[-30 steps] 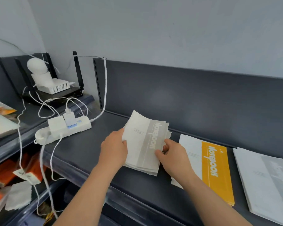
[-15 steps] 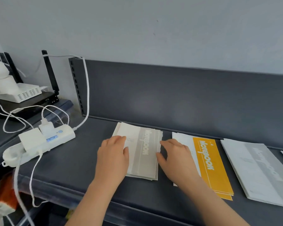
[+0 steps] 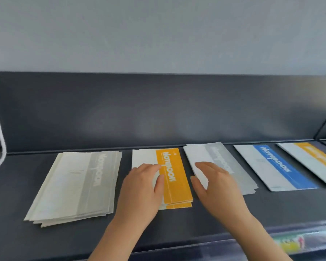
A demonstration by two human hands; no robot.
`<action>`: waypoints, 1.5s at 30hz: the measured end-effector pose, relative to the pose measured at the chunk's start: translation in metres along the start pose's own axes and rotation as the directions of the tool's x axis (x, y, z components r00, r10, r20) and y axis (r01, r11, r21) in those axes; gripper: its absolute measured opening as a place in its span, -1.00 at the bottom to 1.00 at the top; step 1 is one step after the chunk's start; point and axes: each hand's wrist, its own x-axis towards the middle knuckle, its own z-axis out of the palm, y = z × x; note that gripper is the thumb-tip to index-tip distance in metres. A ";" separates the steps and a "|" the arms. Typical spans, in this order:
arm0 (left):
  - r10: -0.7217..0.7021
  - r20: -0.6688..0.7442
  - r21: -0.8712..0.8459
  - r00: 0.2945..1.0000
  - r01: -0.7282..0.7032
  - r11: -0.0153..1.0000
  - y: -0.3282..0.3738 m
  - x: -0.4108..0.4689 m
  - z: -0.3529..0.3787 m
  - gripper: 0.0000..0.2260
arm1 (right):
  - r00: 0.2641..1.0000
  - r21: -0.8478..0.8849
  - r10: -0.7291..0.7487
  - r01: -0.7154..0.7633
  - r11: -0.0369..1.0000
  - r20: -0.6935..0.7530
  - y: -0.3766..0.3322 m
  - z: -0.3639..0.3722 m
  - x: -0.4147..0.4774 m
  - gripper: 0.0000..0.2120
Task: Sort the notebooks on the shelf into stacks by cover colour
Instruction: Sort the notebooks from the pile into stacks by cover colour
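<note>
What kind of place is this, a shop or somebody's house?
Probably a shop, maybe for stationery: a dark metal display shelf, stacks of matching notebooks laid in a row, and what looks like a label strip along its front edge.

You face banded covers in a row
Your cream stack point(image 3: 73, 187) has a grey band; the orange stack point(image 3: 174, 178) and far notebook point(image 3: 314, 159) pair white with orange; the grey stack point(image 3: 211, 153) white with pale grey; the blue notebook point(image 3: 275, 166) white with blue. The shelf point(image 3: 177, 219) is dark grey.
</note>
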 end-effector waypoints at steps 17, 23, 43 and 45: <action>0.202 0.106 -0.134 0.974 -0.187 0.973 0.235 -0.004 0.151 -0.67 | 0.970 -0.065 0.222 -0.229 0.971 -0.101 0.244 -0.145 -0.072 -0.59; 0.273 0.130 -0.221 0.953 -0.240 0.945 0.325 -0.008 0.217 -0.69 | 0.944 -0.095 0.302 -0.316 0.944 -0.136 0.339 -0.193 -0.102 -0.59; 0.470 0.182 -0.266 0.864 -0.417 0.869 0.529 0.088 0.379 -0.71 | 0.847 -0.117 0.468 -0.507 0.854 -0.253 0.570 -0.288 -0.060 -0.59; 0.484 0.197 -0.265 0.853 -0.429 0.864 0.549 0.099 0.392 -0.70 | 0.836 -0.095 0.473 -0.514 0.852 -0.279 0.593 -0.297 -0.054 -0.60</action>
